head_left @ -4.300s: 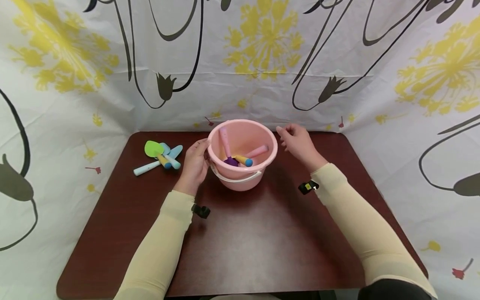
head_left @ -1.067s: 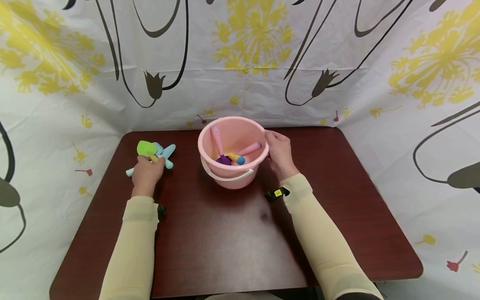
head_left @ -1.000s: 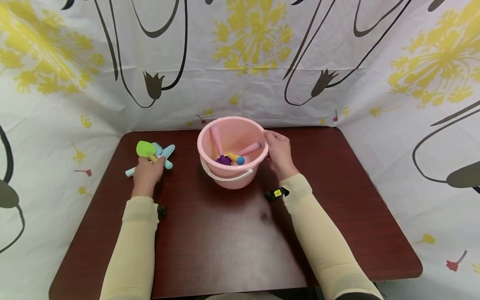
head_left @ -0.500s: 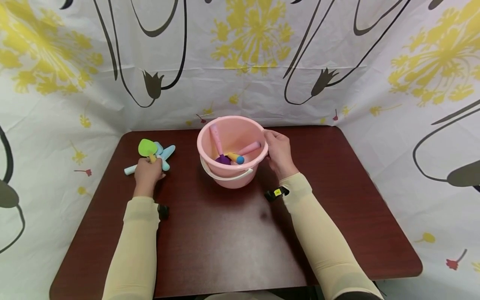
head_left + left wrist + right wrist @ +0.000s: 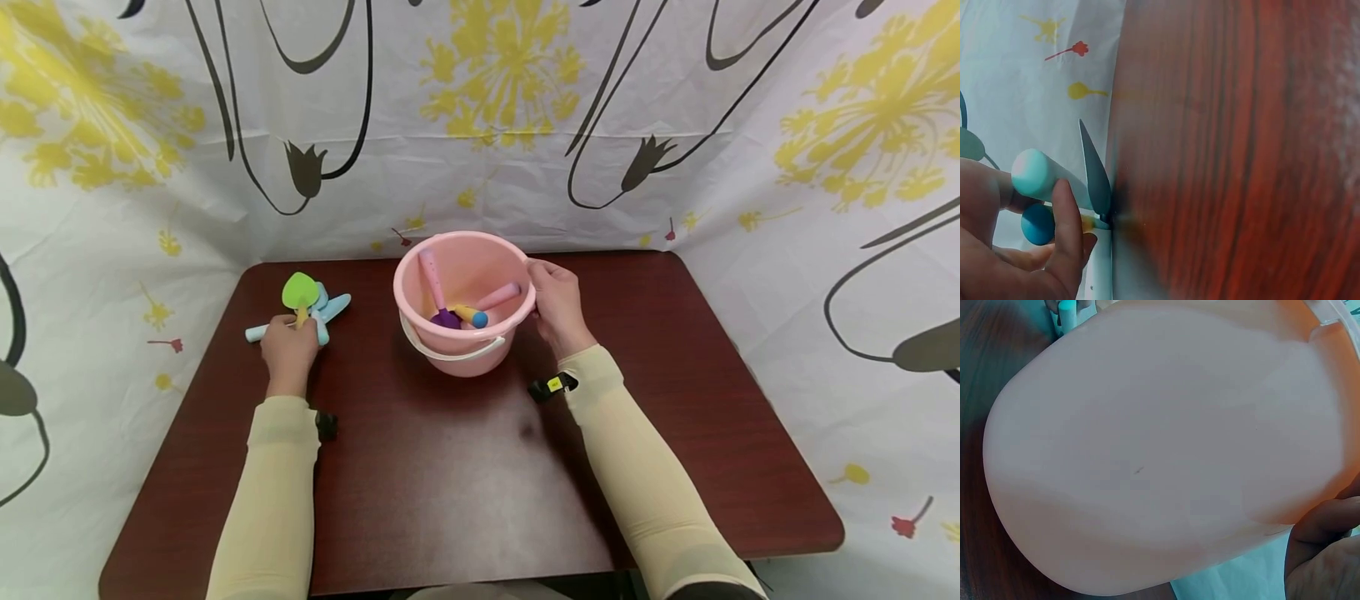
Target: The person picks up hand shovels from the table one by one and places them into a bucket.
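My left hand (image 5: 288, 354) grips the yellow handle of a toy shovel with a lime-green heart-shaped head (image 5: 301, 289), at the table's left. In the left wrist view, the shovel's blue handle end (image 5: 1038, 224) shows among the fingers. A pale turquoise handle (image 5: 1034, 175) lies against the fingers too. Beside and below the shovel are light-blue tools, one with a pointed blade (image 5: 335, 307). My right hand (image 5: 558, 308) holds the rim of a pink bucket (image 5: 465, 367) at its right side. Inside it are pink-handled tools (image 5: 431, 279), a purple head (image 5: 447, 319) and a yellow-and-blue handle (image 5: 472, 316).
The bucket's white bail handle (image 5: 457, 358) hangs down across its front. Everything stands on a dark red-brown table (image 5: 465, 475) with rounded corners. A white patterned cloth (image 5: 450, 183) walls in the back and both sides.
My left hand went from the bucket's rim to the tools and took hold of the green shovel, whose head has turned upright and rightward. My right hand came to the bucket's rim.
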Action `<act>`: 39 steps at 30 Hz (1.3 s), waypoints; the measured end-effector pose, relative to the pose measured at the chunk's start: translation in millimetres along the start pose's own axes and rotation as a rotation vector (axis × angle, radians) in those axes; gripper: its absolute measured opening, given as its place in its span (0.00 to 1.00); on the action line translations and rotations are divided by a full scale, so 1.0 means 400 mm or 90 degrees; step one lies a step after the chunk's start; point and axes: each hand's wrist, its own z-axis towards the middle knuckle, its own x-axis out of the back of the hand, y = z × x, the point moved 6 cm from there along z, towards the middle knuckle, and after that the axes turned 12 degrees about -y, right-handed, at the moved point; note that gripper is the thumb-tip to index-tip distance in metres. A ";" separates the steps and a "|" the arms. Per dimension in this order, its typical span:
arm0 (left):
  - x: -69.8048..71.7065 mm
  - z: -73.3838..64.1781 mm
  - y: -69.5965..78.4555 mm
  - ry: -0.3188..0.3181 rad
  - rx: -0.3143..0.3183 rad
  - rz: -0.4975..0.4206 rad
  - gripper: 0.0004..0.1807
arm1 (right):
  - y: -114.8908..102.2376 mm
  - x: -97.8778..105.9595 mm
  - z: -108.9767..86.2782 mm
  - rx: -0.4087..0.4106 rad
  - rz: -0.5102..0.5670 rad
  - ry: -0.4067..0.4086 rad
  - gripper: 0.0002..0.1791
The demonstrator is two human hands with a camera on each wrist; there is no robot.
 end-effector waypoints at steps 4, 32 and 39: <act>0.001 -0.003 -0.004 0.014 -0.004 -0.007 0.35 | 0.000 0.001 0.000 -0.003 0.001 0.000 0.13; 0.044 -0.009 -0.009 0.135 -0.028 -0.117 0.29 | -0.002 -0.004 -0.007 0.006 0.002 0.001 0.12; 0.061 -0.005 -0.010 0.149 -0.037 -0.130 0.27 | -0.004 -0.002 -0.010 0.006 -0.003 -0.001 0.13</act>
